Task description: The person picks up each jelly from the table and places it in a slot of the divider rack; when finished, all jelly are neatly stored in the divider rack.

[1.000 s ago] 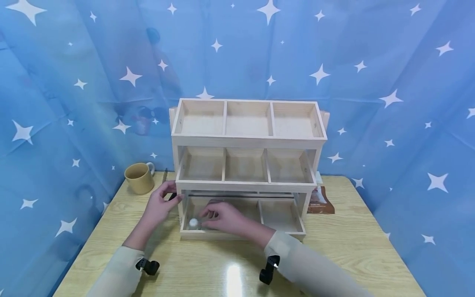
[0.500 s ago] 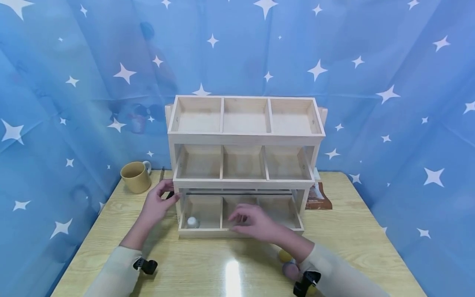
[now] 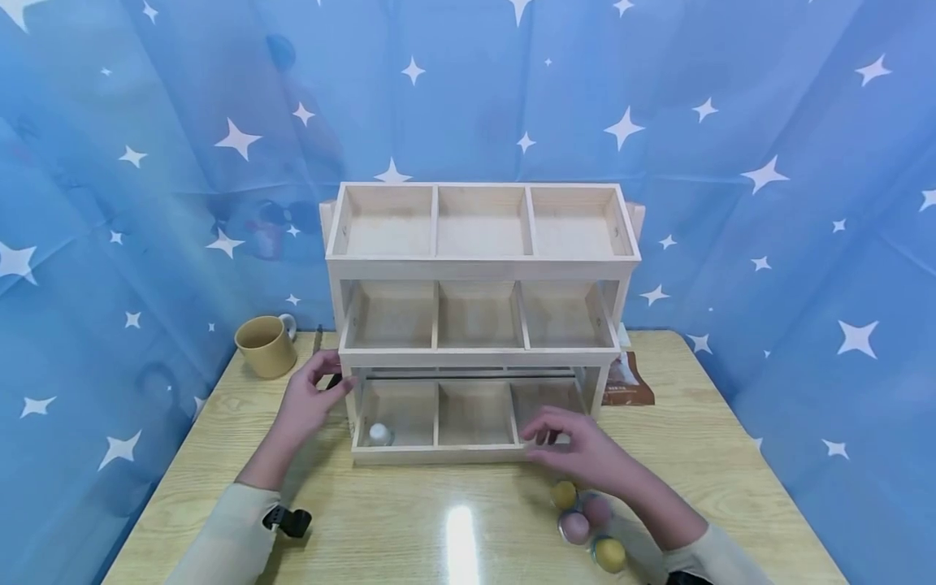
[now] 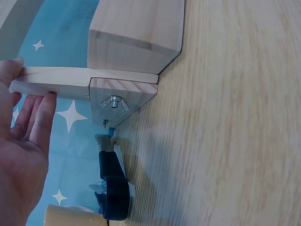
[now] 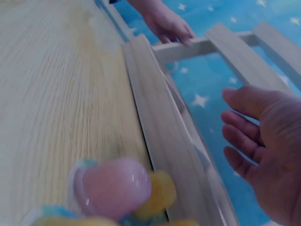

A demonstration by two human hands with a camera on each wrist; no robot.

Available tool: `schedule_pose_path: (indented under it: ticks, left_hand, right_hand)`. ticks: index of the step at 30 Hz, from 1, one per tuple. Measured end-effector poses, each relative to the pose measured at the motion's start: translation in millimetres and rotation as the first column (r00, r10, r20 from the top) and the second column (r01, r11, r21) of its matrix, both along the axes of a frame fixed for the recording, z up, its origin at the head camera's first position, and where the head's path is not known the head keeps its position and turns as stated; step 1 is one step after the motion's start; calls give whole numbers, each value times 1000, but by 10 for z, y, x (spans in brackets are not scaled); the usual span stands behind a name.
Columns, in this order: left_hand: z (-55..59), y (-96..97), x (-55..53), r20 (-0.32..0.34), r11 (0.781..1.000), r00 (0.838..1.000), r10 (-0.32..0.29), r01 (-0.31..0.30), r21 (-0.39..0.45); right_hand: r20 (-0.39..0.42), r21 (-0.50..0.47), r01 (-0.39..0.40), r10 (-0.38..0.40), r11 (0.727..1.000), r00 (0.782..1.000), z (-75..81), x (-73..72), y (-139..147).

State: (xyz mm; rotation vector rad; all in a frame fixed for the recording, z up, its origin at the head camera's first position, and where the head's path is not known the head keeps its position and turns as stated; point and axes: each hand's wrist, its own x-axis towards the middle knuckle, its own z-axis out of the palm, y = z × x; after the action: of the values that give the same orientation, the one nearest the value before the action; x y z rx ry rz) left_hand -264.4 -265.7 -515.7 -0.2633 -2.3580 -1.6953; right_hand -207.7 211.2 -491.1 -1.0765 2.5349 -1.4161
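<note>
A pale wooden three-tier rack (image 3: 478,357) stands on the table, each tier split into three compartments. My left hand (image 3: 310,398) holds its left side; in the left wrist view the thumb and fingers grip a wooden side post (image 4: 51,79). A small white-topped object (image 3: 379,435) sits in the bottom tier's left compartment. My right hand (image 3: 578,447), holding nothing, hovers by the bottom tier's right compartment with loosely bent fingers. Close to it on the table are small round-topped pieces, including a yellow one (image 3: 565,495) and a pink one (image 3: 574,527), blurred in the right wrist view.
Left of the rack is a tan mug (image 3: 266,348). A black-handled tool (image 4: 113,181) lies behind the rack's left side. At the right, a brown packet (image 3: 627,382) is partly hidden by the rack. A starry blue curtain (image 3: 468,97) surrounds the table.
My right hand has moved right, from the bottom tier's left compartment past the middle to the right one. The yellow and pink pieces have come into view. My left hand stays on the rack.
</note>
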Motion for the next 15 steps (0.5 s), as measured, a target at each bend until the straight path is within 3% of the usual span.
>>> schedule_pose_path:
  ticks: [5,15]
  left_hand:
    - [-2,4,3,-2,1000,1000,4,-4,-8]
    - [-22,-2,-18,-12,1000,1000,8,-8,1]
  right_hand:
    - [11,-5,44,-44,999,999,-42,150,268]
    - [118,45,119,-124,992,985,-141,414,641]
